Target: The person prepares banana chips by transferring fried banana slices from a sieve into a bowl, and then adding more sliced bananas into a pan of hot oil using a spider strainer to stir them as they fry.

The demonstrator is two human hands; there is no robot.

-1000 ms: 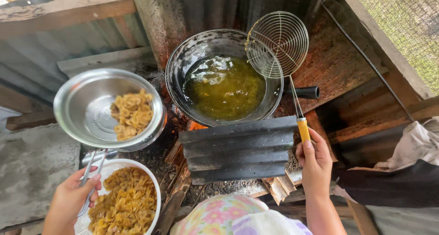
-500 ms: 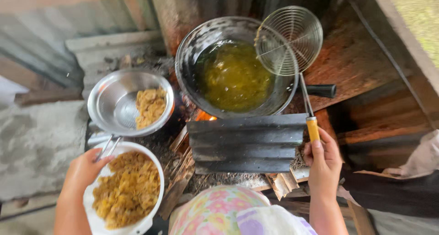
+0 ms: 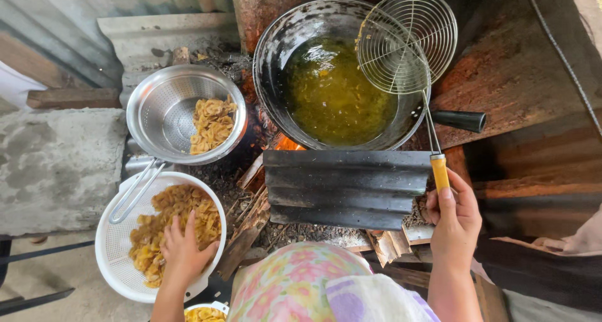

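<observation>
My right hand [image 3: 454, 218] grips the yellow handle of a wire skimmer [image 3: 406, 41], whose round mesh head hangs over the right rim of a black wok [image 3: 269, 65] filled with yellow-green oil [image 3: 335, 96]. My left hand [image 3: 185, 250] rests palm down on yellow chips [image 3: 160, 225] heaped in a white plastic colander [image 3: 113, 259]. Above that stands a metal colander [image 3: 160, 109] with a smaller pile of fried chips [image 3: 212, 122] on its right side.
A dark corrugated sheet [image 3: 348, 187] covers the fire opening, with a flame [image 3: 285, 143] and firewood [image 3: 251, 225] showing below the wok. A concrete slab [image 3: 56, 165] lies at the left. The wok's black handle [image 3: 458, 119] sticks out right. A floral headscarf [image 3: 307, 284] fills the bottom centre.
The view has swung left and closer. My left hand has moved from the white colander's rim onto the chips inside it. My right hand still holds the skimmer over the wok.
</observation>
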